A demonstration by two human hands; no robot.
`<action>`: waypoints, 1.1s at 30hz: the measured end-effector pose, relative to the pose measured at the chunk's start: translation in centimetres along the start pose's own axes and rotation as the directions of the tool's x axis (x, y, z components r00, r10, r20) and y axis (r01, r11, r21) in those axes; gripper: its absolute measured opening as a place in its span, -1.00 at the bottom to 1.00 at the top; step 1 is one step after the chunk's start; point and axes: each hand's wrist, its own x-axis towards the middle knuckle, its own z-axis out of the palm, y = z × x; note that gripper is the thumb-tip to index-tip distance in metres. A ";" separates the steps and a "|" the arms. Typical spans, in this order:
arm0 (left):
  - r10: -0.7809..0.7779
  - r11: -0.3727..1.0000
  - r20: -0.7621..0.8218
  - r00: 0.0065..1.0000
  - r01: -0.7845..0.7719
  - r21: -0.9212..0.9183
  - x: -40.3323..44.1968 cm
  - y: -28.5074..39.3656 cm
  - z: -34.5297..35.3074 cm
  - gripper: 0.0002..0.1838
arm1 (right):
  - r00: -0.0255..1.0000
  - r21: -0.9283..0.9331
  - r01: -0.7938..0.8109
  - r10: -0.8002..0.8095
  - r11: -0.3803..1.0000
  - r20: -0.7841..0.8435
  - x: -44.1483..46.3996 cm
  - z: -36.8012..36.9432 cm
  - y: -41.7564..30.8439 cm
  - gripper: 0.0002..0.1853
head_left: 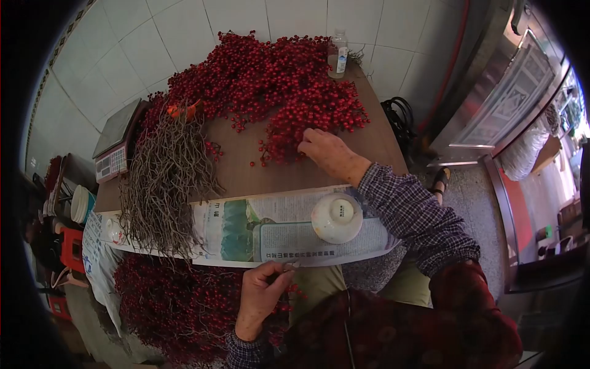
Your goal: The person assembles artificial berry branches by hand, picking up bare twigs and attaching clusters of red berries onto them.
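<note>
My right hand reaches over the table with its fingers curled together, at the near edge of a big heap of red berry sprigs. Whether its fingertips grip a sprig is hidden. Below the table's front edge, my left hand pinches something small and thin between thumb and forefinger, too small to name. Beneath and left of that hand lies a second mass of red berry sprigs. A bundle of bare brown twigs hangs over the table's front edge.
An upturned white bowl rests on newspaper along the front of the wooden table. A digital scale stands at the left, and a plastic bottle at the back right. A metal door stands at the right.
</note>
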 end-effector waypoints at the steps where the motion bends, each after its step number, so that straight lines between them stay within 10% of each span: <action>1: 0.002 1.000 0.005 1.000 -0.002 0.006 0.0 -0.2 -0.1 -0.94 | 0.998 0.062 0.038 -0.034 0.997 -0.056 -1.2 -0.7 -0.2 -0.81; 14: 0.028 0.999 0.098 0.995 -0.030 0.025 1.5 1.0 1.2 -0.91 | 0.984 -0.019 -0.175 0.174 0.984 -0.018 -10.1 -6.3 0.2 -0.80; 25: 0.057 0.997 0.105 0.993 -0.062 0.052 1.3 1.2 1.6 -0.91 | 0.822 0.443 -0.439 0.549 0.782 -0.153 -7.0 -9.0 -1.0 -0.89; 33: 0.083 0.992 0.079 0.993 -0.090 0.088 0.9 1.2 1.5 -0.90 | 0.913 0.208 -0.381 0.402 0.901 -0.073 -3.7 -7.8 -0.7 -0.87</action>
